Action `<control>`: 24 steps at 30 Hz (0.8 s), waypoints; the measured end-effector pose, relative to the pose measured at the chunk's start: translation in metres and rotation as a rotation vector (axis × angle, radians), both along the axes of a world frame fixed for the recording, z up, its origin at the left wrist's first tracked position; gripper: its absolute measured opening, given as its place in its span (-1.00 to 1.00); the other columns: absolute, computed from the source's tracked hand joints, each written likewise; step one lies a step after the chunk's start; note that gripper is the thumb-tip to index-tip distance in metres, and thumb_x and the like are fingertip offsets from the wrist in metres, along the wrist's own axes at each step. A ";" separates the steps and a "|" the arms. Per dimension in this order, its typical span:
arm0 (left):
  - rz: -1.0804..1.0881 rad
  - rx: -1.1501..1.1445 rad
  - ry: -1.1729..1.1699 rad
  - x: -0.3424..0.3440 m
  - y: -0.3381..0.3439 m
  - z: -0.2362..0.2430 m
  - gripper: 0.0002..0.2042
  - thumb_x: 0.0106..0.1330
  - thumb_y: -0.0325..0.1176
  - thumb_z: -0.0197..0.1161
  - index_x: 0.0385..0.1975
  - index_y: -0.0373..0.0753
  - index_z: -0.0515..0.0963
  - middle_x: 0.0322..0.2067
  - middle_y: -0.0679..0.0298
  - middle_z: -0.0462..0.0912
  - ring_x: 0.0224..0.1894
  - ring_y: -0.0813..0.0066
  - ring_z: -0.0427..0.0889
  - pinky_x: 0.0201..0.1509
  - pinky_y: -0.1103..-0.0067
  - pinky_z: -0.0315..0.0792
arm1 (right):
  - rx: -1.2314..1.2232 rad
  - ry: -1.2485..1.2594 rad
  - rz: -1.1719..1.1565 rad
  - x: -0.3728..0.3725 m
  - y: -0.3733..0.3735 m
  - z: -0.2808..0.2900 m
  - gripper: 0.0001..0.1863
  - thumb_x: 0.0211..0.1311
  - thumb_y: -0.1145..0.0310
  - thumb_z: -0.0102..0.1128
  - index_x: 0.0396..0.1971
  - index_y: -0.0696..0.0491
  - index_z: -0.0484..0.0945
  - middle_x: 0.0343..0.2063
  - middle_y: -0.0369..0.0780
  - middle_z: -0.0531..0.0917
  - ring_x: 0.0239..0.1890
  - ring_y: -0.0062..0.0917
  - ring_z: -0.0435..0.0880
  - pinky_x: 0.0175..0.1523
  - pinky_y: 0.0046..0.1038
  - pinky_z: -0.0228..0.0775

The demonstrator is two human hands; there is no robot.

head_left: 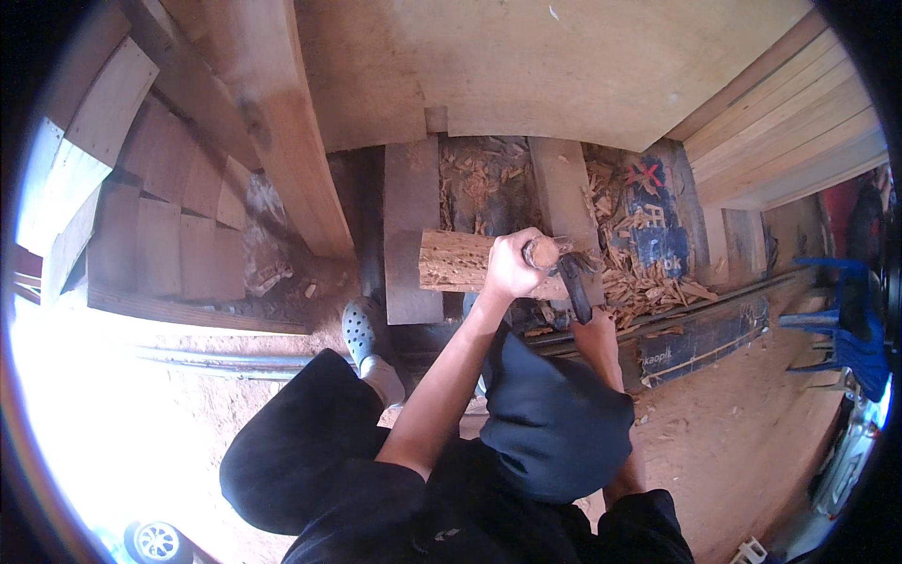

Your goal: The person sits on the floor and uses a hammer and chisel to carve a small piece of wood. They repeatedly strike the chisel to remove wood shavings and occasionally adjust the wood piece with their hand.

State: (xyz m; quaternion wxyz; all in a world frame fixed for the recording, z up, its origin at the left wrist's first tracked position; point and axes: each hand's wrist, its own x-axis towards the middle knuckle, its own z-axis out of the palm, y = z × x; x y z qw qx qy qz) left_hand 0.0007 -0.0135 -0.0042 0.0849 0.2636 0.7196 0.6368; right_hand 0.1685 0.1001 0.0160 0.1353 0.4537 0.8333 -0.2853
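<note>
On dark timber blocks: rough chopped reddish wood billet [460, 261], chips all round.
L hand [512, 266] fisted round pale round wooden handle [542, 252] w/ dark metal head [575, 291]; R hand hidden, can't tell. Billet prob heavy, stiff, splintery — grip at uncut end.

At frame centre I see my left hand [510, 266] on a wooden block [457, 260] lying across two planks [412, 202]. Wood chips [631, 273] spread right of it; stacked boards [799, 132] sit upper right, my shoe [360, 329] below the left plank.
</note>
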 end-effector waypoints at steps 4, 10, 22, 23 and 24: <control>0.000 -0.009 0.000 -0.002 0.001 -0.003 -0.80 -0.22 -0.49 0.34 -0.53 -0.32 0.53 -0.55 0.11 0.61 -0.45 0.30 0.65 -0.32 0.53 0.47 | 0.060 0.053 0.037 -0.001 0.002 -0.005 -0.67 -0.04 0.32 0.17 -0.31 0.26 0.49 -0.39 0.16 0.58 -0.23 0.06 0.56 -0.15 -0.10 0.37; 0.028 0.046 0.012 0.000 0.006 -0.011 -0.79 -0.22 -0.51 0.33 -0.51 -0.32 0.54 -0.54 0.16 0.63 -0.47 0.40 0.64 -0.31 0.56 0.48 | 0.027 -0.097 0.039 -0.001 0.012 -0.016 -0.68 0.03 0.33 0.14 -0.26 0.23 0.43 -0.33 0.19 0.57 -0.16 0.10 0.53 -0.07 -0.06 0.36; 0.052 0.062 0.027 0.000 0.010 -0.013 -0.77 -0.27 -0.47 0.30 -0.51 -0.28 0.54 -0.54 0.09 0.62 -0.45 0.13 0.65 -0.34 0.47 0.51 | -0.039 -0.180 0.030 -0.012 0.013 -0.006 -0.68 0.06 0.35 0.10 -0.23 0.24 0.37 -0.31 0.21 0.56 -0.15 0.13 0.51 -0.06 -0.01 0.34; 0.062 0.065 0.025 0.000 0.010 -0.012 -0.77 -0.27 -0.48 0.30 -0.51 -0.28 0.54 -0.54 0.09 0.61 -0.46 0.12 0.65 -0.34 0.47 0.51 | -0.042 -0.152 0.032 -0.013 0.013 -0.006 -0.68 0.05 0.35 0.10 -0.23 0.24 0.37 -0.31 0.21 0.56 -0.15 0.13 0.51 -0.06 -0.01 0.33; 0.075 0.078 0.021 0.001 0.010 -0.012 -0.77 -0.27 -0.48 0.30 -0.51 -0.27 0.54 -0.55 0.09 0.61 -0.46 0.12 0.64 -0.35 0.46 0.51 | -0.041 -0.145 0.029 -0.014 0.013 -0.007 -0.67 0.05 0.35 0.10 -0.23 0.24 0.37 -0.32 0.21 0.56 -0.15 0.13 0.51 -0.06 0.00 0.33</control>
